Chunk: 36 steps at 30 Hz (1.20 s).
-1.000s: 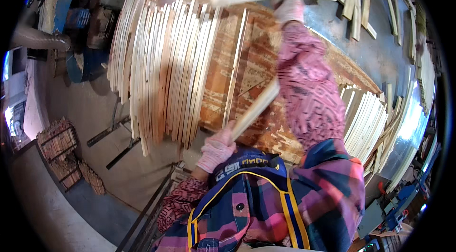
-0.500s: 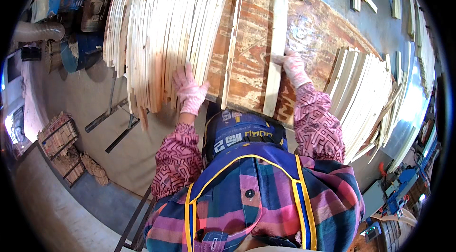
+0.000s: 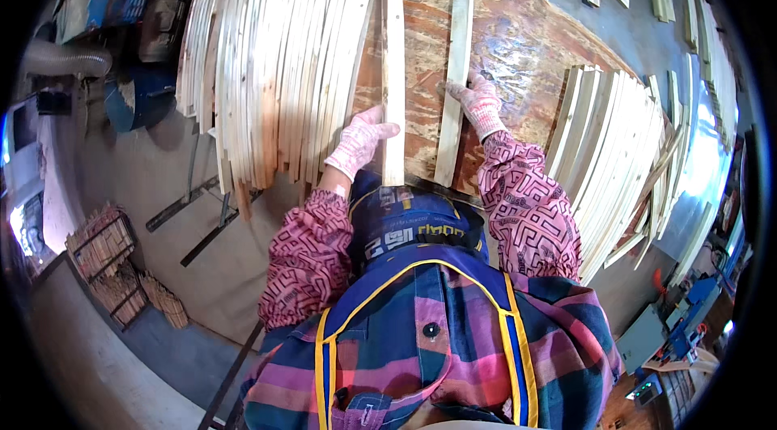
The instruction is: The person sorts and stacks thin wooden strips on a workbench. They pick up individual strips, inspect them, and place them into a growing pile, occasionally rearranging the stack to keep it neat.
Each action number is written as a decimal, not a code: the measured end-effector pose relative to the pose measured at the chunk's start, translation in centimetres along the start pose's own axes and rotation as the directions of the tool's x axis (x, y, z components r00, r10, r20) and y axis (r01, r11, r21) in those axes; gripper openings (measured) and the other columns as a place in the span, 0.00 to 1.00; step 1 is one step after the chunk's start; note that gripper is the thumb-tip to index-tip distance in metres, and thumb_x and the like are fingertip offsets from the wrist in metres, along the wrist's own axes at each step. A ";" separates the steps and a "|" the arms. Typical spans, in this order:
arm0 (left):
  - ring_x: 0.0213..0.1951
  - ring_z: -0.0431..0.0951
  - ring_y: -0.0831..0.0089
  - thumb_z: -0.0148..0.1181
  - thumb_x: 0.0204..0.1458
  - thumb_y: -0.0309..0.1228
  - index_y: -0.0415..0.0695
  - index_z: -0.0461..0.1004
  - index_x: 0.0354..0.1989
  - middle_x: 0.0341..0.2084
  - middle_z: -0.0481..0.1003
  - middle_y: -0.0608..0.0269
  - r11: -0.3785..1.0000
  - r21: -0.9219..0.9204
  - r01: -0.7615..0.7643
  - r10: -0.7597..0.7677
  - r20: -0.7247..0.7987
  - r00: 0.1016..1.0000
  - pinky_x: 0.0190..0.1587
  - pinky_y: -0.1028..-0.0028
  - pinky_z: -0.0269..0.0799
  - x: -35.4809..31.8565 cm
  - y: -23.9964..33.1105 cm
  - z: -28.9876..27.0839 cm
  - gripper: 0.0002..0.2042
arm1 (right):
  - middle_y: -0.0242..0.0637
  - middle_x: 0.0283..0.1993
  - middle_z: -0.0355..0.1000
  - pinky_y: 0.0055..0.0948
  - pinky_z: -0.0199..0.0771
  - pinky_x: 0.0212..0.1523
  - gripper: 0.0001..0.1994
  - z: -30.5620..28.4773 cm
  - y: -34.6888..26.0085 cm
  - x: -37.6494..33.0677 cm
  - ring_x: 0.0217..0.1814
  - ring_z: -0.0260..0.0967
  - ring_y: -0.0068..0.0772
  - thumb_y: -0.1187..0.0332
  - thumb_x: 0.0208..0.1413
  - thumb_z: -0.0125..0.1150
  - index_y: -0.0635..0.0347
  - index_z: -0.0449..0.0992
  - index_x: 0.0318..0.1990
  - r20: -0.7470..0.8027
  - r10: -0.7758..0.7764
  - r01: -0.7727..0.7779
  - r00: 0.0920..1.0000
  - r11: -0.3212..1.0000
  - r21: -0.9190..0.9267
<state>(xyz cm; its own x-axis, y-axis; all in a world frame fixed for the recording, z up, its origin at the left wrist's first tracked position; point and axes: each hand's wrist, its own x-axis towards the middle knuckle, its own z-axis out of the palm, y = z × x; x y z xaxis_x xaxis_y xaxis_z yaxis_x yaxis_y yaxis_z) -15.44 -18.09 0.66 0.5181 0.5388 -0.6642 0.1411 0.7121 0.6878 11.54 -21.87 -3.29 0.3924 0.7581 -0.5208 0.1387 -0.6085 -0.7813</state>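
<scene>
Both my hands wear pale pink knit gloves. My left hand (image 3: 360,141) is at the near end of a pale wooden strip (image 3: 392,49), its thumb lying on the strip's left edge and its fingers curled close beside it. That strip lies lengthwise away from me, wide face up. To its right, my right hand (image 3: 477,104) grips a second wooden strip (image 3: 458,29) at mid-length, fingers on its face and edge. This strip leans slightly, its near end closer to me. Both rest over a worn plywood board (image 3: 526,17).
Left of my hands, a broad row of wooden strips (image 3: 275,65) stands side by side on the board. Another row of strips (image 3: 607,130) lies at the right. Bundled short wood pieces (image 3: 105,244) sit on the floor at left, near metal frame legs (image 3: 186,207).
My left hand has moved right from the row of strips to the left strip, which now shows its wide face. The right hand and its strip have shifted slightly left, the strip turned narrower.
</scene>
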 end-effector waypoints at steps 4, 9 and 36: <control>0.46 0.78 0.66 0.57 0.61 0.31 0.38 0.70 0.59 0.46 0.78 0.58 0.967 -0.253 0.027 -0.027 0.002 1.000 0.53 0.67 0.75 -0.6 1.5 0.4 0.19 | 0.43 0.43 0.80 0.35 0.76 0.46 0.23 -0.1 -1.5 -0.8 0.43 0.78 0.36 0.59 0.50 0.72 0.59 0.78 0.53 -0.032 0.069 -0.072 0.997 0.994 -0.078; 0.39 0.80 0.53 0.34 0.65 0.60 0.37 0.69 0.56 0.42 0.78 0.46 0.863 -0.493 0.108 -0.104 0.037 0.994 0.45 0.55 0.78 -1.3 1.5 1.5 0.35 | 0.43 0.43 0.81 0.35 0.76 0.45 0.22 -0.5 -2.5 -0.7 0.42 0.79 0.35 0.60 0.50 0.71 0.58 0.78 0.52 0.000 0.082 -0.081 0.997 0.985 -0.153; 0.44 0.74 0.74 0.62 0.51 0.20 0.50 0.49 0.75 0.52 0.74 0.59 0.933 0.337 -0.129 0.173 -0.104 0.980 0.48 0.76 0.72 -5.1 2.8 -1.0 0.42 | 0.51 0.47 0.78 0.41 0.74 0.51 0.30 4.6 -5.1 -2.8 0.51 0.77 0.48 0.55 0.48 0.71 0.62 0.74 0.56 -0.109 0.085 -0.126 0.990 0.879 -0.460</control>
<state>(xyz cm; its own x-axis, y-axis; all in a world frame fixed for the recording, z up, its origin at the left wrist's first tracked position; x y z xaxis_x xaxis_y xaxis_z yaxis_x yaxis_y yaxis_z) -18.51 -18.40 5.62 0.4446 0.6974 -0.5621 0.3493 0.4429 0.8257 5.50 -19.81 0.58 0.4997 0.6736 -0.5446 0.4911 -0.7382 -0.4624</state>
